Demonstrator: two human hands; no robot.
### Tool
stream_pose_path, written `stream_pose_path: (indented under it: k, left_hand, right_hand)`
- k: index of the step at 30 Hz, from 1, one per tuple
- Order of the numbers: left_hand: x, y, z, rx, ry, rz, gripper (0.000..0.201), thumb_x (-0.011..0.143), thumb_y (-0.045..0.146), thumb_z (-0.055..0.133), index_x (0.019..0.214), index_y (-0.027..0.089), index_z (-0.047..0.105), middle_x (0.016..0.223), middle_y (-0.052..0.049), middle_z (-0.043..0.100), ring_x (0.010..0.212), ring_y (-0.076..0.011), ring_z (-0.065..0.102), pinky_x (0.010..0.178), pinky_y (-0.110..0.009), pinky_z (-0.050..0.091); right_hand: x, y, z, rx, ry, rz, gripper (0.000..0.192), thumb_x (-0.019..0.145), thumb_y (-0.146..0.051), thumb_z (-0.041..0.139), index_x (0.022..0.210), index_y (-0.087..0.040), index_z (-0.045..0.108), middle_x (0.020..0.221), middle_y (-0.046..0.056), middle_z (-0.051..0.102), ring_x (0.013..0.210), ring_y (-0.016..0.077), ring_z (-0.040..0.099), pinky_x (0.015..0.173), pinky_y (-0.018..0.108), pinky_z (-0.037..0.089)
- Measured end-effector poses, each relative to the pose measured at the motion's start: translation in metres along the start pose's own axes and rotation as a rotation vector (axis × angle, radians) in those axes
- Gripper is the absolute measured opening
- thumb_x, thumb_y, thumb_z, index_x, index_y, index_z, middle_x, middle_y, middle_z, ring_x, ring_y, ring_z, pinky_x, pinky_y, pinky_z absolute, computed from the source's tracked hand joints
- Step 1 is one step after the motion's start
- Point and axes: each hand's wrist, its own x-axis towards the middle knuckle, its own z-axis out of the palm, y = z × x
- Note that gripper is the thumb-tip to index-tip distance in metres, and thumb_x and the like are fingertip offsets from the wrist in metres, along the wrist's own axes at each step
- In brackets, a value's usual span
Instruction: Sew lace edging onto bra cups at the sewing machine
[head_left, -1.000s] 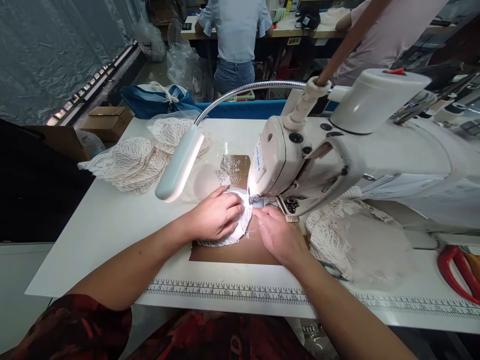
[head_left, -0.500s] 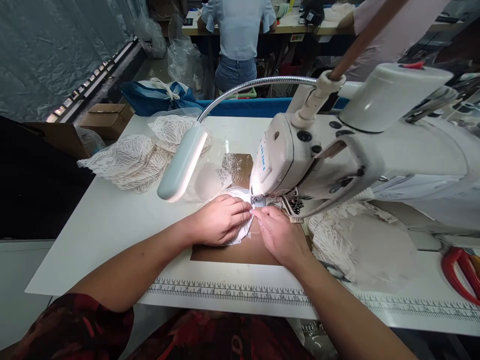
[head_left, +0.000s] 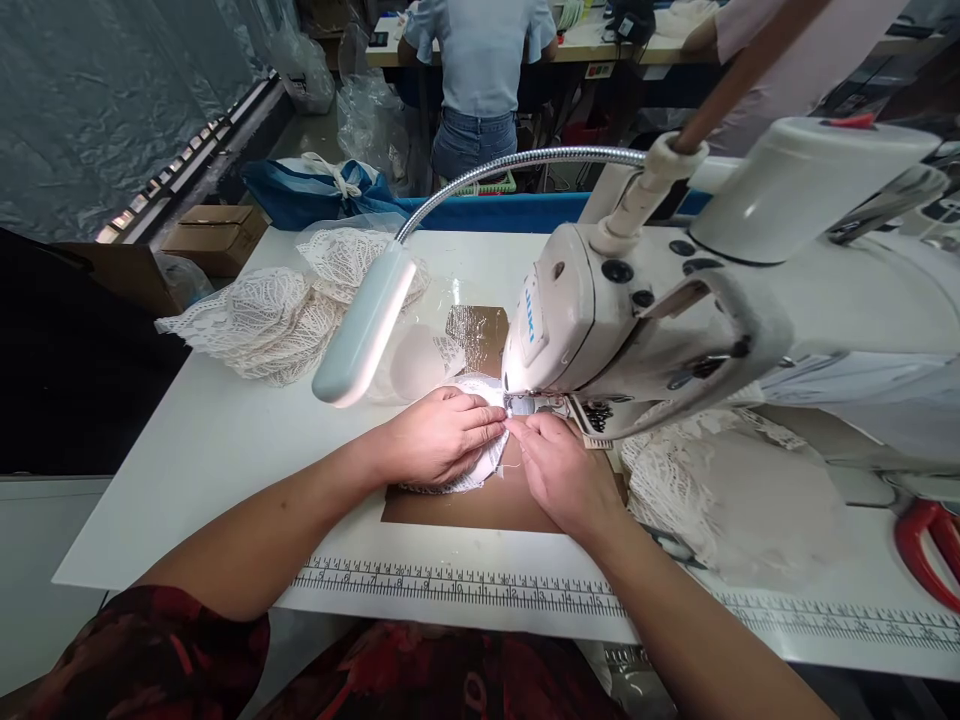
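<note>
A white lace piece (head_left: 493, 460) lies under the needle area of the white sewing machine (head_left: 555, 320). My left hand (head_left: 442, 437) lies over it, fingers close together and fingertips pressing it just in front of the presser foot. My right hand (head_left: 571, 475) pinches the edge of the piece at the same spot, thumb and forefinger nearly meeting the left fingertips. A loose thread hangs by the edge. The hands hide much of the piece, and the stitching point is too small to make out.
Stacked lace pieces (head_left: 262, 325) lie at the left, with more lace pieces (head_left: 675, 480) under the machine arm. A lamp (head_left: 364, 325) hangs over the table. Red-handled scissors (head_left: 926, 550) are at the right, a ruler strip (head_left: 450, 585) along the front. A person (head_left: 480, 60) sits beyond.
The lace piece has turned slightly, and more of its lower edge shows below my left hand. Both hands keep nearly the same place and hold. The view has shifted a little.
</note>
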Motion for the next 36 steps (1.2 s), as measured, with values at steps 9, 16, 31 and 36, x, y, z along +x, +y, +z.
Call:
stream_pose_path:
  k: [9,16,31,36]
  left_hand:
    - [0.005,0.005,0.004,0.069,0.0,-0.071,0.04,0.095,0.022,0.04,0.13,0.008,0.053,0.134,-0.017,0.056,0.118,-0.0287,0.052,0.091,-0.042,0.042]
    - [0.004,0.0,0.008,0.088,0.023,-0.073,0.038,0.095,0.019,0.042,0.129,0.008,0.054,0.134,-0.015,0.056,0.119,-0.0276,0.051,0.092,-0.042,0.04]
    - [0.007,-0.004,0.008,0.1,0.062,-0.116,0.036,0.096,0.02,0.04,0.127,0.01,0.056,0.13,-0.012,0.06,0.117,-0.0258,0.052,0.097,-0.042,0.036]
    - [0.007,-0.006,0.006,0.082,0.072,-0.199,0.035,0.097,0.023,0.041,0.125,0.012,0.059,0.127,-0.013,0.062,0.118,-0.0279,0.052,0.098,-0.043,0.036]
  right_hand:
    - [0.002,-0.001,0.002,-0.037,0.014,0.008,0.043,0.088,-0.014,0.045,0.124,-0.024,0.065,0.088,0.008,0.07,0.087,0.0215,0.062,0.064,0.028,0.043]
    - [0.002,0.0,0.004,-0.051,0.047,-0.014,0.039,0.09,-0.017,0.044,0.12,-0.022,0.068,0.082,0.008,0.069,0.082,0.0209,0.063,0.065,0.028,0.045]
    - [0.0,0.005,0.002,0.112,0.106,-0.064,0.036,0.09,-0.014,0.045,0.115,-0.023,0.069,0.106,0.005,0.072,0.095,0.0195,0.063,0.077,0.027,0.047]
    - [0.003,0.004,-0.001,0.101,0.067,-0.097,0.036,0.09,-0.015,0.044,0.116,-0.019,0.069,0.103,0.006,0.071,0.088,0.0197,0.062,0.074,0.029,0.046]
